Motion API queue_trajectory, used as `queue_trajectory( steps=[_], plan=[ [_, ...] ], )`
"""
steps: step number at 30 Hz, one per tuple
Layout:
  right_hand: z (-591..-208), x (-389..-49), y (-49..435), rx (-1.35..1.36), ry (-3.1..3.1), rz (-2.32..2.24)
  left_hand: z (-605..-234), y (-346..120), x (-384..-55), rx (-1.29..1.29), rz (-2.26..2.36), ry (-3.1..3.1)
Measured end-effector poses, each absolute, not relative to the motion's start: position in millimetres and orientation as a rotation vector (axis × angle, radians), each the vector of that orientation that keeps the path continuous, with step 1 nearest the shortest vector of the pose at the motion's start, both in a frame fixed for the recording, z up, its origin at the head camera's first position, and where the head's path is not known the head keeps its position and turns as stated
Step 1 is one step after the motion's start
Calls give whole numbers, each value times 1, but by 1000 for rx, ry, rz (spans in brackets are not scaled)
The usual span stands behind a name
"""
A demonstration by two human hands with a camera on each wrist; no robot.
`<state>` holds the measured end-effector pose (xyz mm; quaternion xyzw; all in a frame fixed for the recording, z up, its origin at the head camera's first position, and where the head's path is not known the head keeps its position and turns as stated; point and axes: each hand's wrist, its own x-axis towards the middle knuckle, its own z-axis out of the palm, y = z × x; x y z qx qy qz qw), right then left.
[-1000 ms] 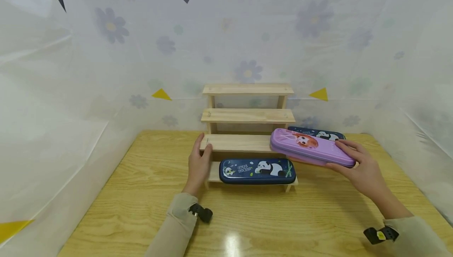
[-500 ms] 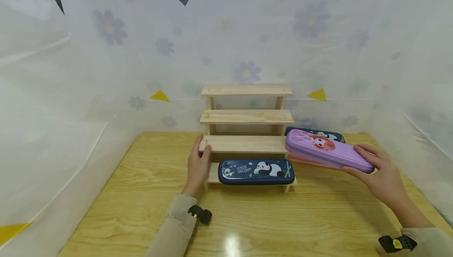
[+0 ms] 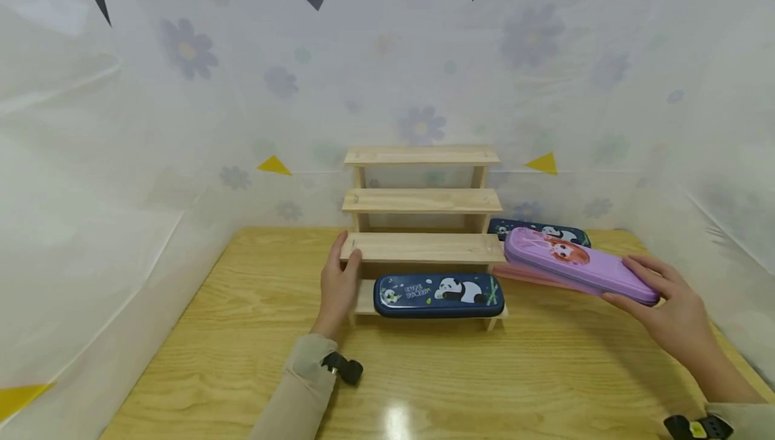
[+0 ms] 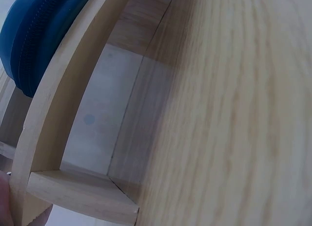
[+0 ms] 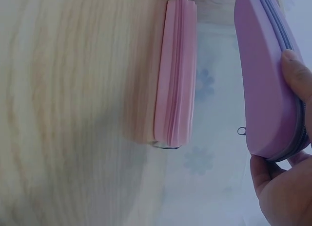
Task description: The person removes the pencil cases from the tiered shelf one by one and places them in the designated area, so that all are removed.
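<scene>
A purple pencil case (image 3: 605,273) with a red-haired cartoon girl on its lid hangs tilted right of the stepped wooden stand (image 3: 420,247). Its right end is pinched between thumb and fingers of my right hand (image 3: 678,312); the right wrist view shows its zipped side. Below it lies a pink pencil case (image 5: 178,75), mostly hidden in the head view. My left hand (image 3: 336,288) grips the left end of the stand's second step from the bottom. On the lowest step rests a dark blue panda pencil case (image 3: 438,295).
Another dark blue panda pencil case (image 3: 569,233) lies on the wood-grain table (image 3: 254,359) at the back right, partly covered by the purple one. Flowered white sheeting (image 3: 363,70) closes off the back and both sides.
My right hand has carried the purple pencil case to the right and slightly down, away from over the stand's second step. The left hand keeps its place on the stand.
</scene>
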<state>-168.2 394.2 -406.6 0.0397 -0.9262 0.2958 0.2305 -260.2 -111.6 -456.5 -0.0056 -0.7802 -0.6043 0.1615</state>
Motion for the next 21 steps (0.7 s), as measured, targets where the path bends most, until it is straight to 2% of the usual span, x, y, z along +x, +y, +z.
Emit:
queue_trajectory(
  steps=[21],
  plan=[
    [-428,-168,404,267,-2664,675,-456,-112,-261,-26,-1723,-2220]
  ],
)
